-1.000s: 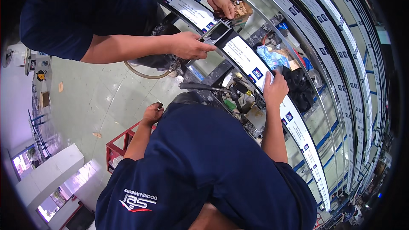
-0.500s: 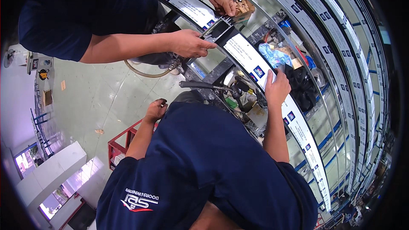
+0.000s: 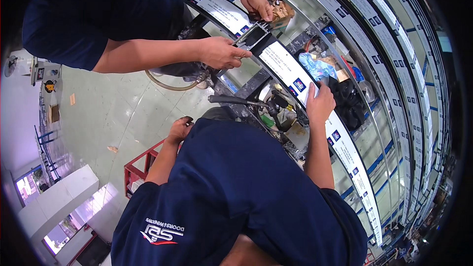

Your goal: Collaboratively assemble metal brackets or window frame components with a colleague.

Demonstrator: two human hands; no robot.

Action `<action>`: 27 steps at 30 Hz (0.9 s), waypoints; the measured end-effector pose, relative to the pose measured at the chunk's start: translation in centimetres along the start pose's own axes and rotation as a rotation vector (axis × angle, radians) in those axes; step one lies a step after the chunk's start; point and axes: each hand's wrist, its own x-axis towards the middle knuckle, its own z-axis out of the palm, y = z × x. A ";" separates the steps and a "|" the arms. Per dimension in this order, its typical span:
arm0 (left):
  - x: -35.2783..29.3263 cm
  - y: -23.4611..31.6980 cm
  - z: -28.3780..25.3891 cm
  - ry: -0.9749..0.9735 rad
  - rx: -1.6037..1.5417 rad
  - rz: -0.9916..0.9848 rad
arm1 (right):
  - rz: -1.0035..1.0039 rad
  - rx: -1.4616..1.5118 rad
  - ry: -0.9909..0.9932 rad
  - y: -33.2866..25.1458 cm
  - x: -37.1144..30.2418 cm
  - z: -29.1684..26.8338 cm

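Note:
My right hand (image 3: 320, 102) is closed round a long white-filmed profile (image 3: 286, 69), thumb on its face and fingers over the far edge. The profile looks curved and runs from the upper middle to the lower right. Beside my body, my left hand (image 3: 180, 130) hangs low, away from the profile, with loosely curled fingers and dark fingertips; whatever they hold, if anything, is hidden. Across from me, a co-worker's two hands (image 3: 221, 53) hold a short grey metal section piece (image 3: 253, 34) across the profile, over a dark gap between its filmed stretches.
Under the profile, the bench (image 3: 252, 81) carries a black-handled tool (image 3: 231, 99), cables and clutter. Beyond lie a box of scraps (image 3: 282, 12), blue plastic (image 3: 318, 66) and a black bag (image 3: 347, 101). More filmed profiles (image 3: 389, 69) line the right. A red metal frame (image 3: 140, 160) stands left.
Almost nothing differs. The co-worker's metal piece has shifted very slightly on the profile; my two hands have kept their places.

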 end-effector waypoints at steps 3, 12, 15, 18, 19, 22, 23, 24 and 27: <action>-0.1 1.4 -0.8 0.000 0.020 0.002 | 0.022 0.022 0.001 0.1 0.0 0.3; 0.5 1.0 -0.7 0.012 0.154 0.105 | 0.117 -0.024 -0.084 -1.2 0.5 0.0; 0.4 0.4 -0.2 -0.001 0.145 0.097 | 0.118 -0.021 -0.086 -1.2 0.5 0.0; 0.5 -0.5 0.4 -0.008 0.100 0.048 | 0.117 -0.022 -0.089 -1.1 0.5 0.1; 0.4 -0.5 0.5 -0.014 0.079 0.006 | 0.119 -0.024 -0.091 -1.2 0.5 0.0; 0.1 -0.6 0.7 -0.017 0.030 -0.024 | 0.139 -0.025 -0.113 -1.6 0.6 -0.5; 0.1 -0.7 0.8 -0.016 0.016 -0.018 | 0.122 -0.040 -0.091 -1.5 0.6 -0.3; 0.0 -0.9 0.9 -0.013 0.008 -0.035 | 0.105 -0.056 -0.069 -1.2 0.5 0.1; -0.4 -0.3 0.9 -0.014 -0.029 -0.063 | 0.081 -0.070 -0.041 -1.0 0.5 0.4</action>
